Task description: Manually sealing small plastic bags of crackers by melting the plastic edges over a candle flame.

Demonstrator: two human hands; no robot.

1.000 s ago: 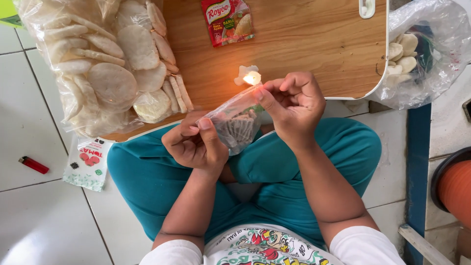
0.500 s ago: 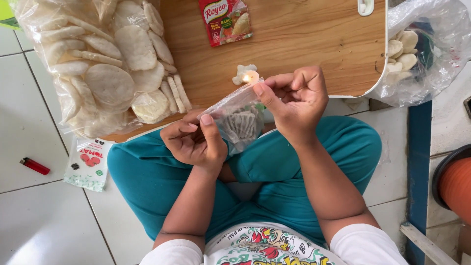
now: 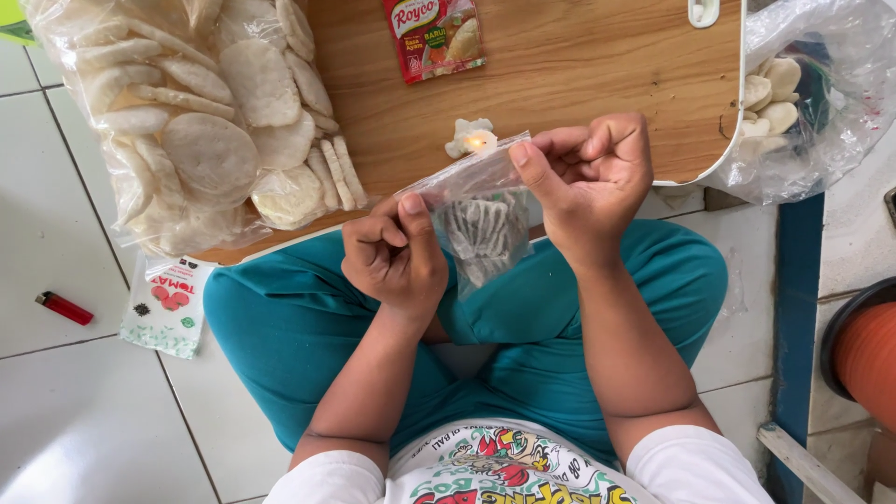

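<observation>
Teal trousers (image 3: 299, 327), red lighter (image 3: 63, 307), pale crackers (image 3: 210, 149).

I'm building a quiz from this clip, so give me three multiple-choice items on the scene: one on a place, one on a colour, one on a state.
1. Where is the lighter?
A. On the wooden board
B. On the white floor tiles
C. In the left hand

2. What colour are the trousers?
A. Teal
B. Black
C. Yellow

3. How is the small clear bag held?
A. Lying on the board
B. By one hand
C. Pinched by both hands

Answers:
1 B, it lies on tile beside a small sachet.
2 A, both knees show teal.
3 C, left hand and right hand grip its top corners.
</observation>
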